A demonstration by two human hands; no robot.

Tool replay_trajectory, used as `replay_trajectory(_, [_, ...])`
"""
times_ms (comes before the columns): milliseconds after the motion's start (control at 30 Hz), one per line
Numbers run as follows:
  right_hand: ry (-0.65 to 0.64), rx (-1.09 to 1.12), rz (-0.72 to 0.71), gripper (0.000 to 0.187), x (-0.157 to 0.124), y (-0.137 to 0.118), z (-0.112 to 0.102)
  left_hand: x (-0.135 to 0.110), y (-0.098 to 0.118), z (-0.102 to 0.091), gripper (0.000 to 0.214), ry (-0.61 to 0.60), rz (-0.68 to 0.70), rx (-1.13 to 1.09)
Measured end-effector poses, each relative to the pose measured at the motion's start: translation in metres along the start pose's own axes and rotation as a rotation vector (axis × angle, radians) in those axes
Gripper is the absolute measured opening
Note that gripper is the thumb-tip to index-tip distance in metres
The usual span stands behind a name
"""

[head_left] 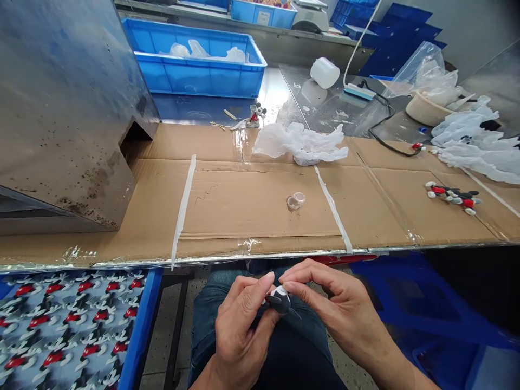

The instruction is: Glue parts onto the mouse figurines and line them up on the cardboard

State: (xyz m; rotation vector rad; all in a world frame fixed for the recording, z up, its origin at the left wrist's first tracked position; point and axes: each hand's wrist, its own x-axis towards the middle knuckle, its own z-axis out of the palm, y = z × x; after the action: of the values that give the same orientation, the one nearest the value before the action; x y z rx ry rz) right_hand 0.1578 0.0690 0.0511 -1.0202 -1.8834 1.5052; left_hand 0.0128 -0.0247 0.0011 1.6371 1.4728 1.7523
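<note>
1. While you sit at the brown cardboard-covered surface, a shallow blue plastic tray lies low on your left, packed with rows of black, white and red mouse figurines.
2. Straight ahead, past the cardboard, a large blue plastic crate holds loose clear plastic bags, and a small round clear plastic cup sits on the cardboard.
3. Your left hand and right hand meet above your jeans-covered lap, their fingers closed in from either side and pinching one small piece.
4. That small black-and-white figurine sits between your fingertips, rounded and dark with a white patch on top, and a thin dark strand sticks out from it.
5. More red-and-black figurines lie on the cardboard to your right, well apart from your hands.
</note>
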Motion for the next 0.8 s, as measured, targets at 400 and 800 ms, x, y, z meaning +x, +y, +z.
replay_trajectory(400, [-0.012,0.138,0.100,0.021,-0.0016,0.0042,-0.0005,-0.0065,-0.0014,-0.0005,0.060,-0.005,-0.063,0.046])
replay_trajectory(800, [-0.014,0.119,0.035,0.015,-0.0042,0.0064,-0.0020,-0.0092,-0.0024,0.0006,0.059,-0.017,-0.063,0.066])
